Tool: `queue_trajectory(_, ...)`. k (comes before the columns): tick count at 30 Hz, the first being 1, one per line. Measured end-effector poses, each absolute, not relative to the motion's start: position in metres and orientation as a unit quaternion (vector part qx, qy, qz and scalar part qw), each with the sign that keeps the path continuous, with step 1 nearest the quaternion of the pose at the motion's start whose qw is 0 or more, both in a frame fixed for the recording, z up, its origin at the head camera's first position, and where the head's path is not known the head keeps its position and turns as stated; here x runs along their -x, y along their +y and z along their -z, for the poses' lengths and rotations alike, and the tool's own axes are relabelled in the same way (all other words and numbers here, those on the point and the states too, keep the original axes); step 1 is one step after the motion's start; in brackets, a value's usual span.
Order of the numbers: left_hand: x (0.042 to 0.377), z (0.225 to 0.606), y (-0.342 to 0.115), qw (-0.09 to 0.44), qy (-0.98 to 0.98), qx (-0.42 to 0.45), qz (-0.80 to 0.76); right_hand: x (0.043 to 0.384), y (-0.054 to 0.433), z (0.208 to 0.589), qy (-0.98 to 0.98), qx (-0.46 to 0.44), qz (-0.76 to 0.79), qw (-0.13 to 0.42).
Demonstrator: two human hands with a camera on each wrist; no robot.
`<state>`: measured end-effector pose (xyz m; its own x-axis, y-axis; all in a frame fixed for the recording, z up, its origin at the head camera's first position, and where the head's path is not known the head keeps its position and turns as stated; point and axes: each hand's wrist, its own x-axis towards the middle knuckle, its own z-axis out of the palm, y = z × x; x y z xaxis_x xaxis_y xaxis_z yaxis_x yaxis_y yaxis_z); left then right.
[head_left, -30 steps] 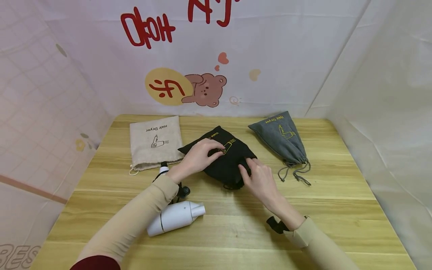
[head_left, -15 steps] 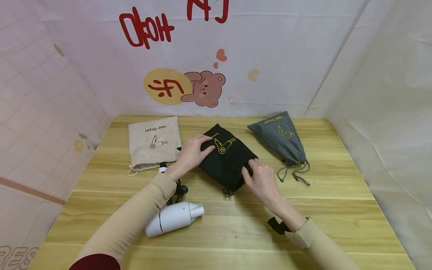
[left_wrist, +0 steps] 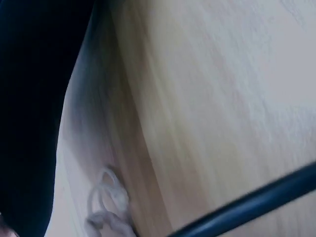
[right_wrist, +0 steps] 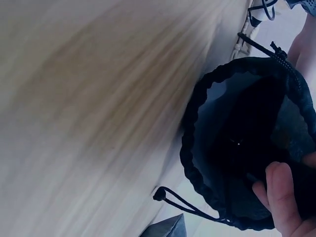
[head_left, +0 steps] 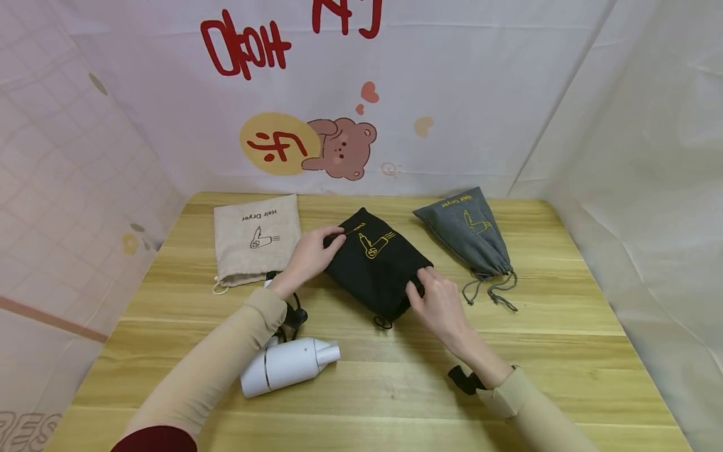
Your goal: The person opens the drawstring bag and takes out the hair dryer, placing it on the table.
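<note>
A black drawstring bag [head_left: 375,276] with a yellow hair dryer print lies in the middle of the table, its mouth toward the near right. My left hand [head_left: 309,256] pinches the cloth along its left side. At the mouth, my right hand [head_left: 439,301] grips the rim, fingers curled in at the edge. The right wrist view looks into the gathered opening [right_wrist: 192,163], where a dark shape [right_wrist: 242,128] with a small glint sits; I cannot tell what it is. A black cord loop [head_left: 383,322] hangs below the mouth.
A cream drawstring bag [head_left: 258,235] lies back left, and a grey one [head_left: 477,235] back right with its cords loose. A white hair dryer [head_left: 290,366] lies in front of my left forearm, with black cord beside it.
My left hand has slid left from the bag's middle to its left side. The black bag is spread flatter and its print shows whole. My right hand has stayed at the mouth.
</note>
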<state>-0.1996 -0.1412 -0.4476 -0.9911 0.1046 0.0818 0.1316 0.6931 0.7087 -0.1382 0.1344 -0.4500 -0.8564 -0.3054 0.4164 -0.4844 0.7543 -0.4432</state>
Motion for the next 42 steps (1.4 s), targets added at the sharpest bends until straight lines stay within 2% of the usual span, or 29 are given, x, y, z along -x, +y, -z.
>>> queue_trajectory(12, 0.207, 0.454, -0.140, 0.040, -0.929, 0.048, 0.365, 0.140, 0.141, 0.459, -0.919, -0.238, -0.266, 0.168)
queue_trajectory(22, 0.210, 0.456, -0.138, 0.036, -0.930, 0.043, 0.364, 0.143, 0.148, 0.469, -0.914, -0.248, -0.267, 0.176)
queue_trajectory(30, 0.214, 0.456, -0.138, 0.036, -0.929, 0.042, 0.365, 0.143, 0.152, 0.470, -0.916, -0.241, -0.278, 0.163)
queue_trajectory(42, 0.221, 0.459, -0.142, 0.044, -0.929, 0.042, 0.365, 0.139, 0.160, 0.466, -0.909, -0.251, -0.281, 0.177)
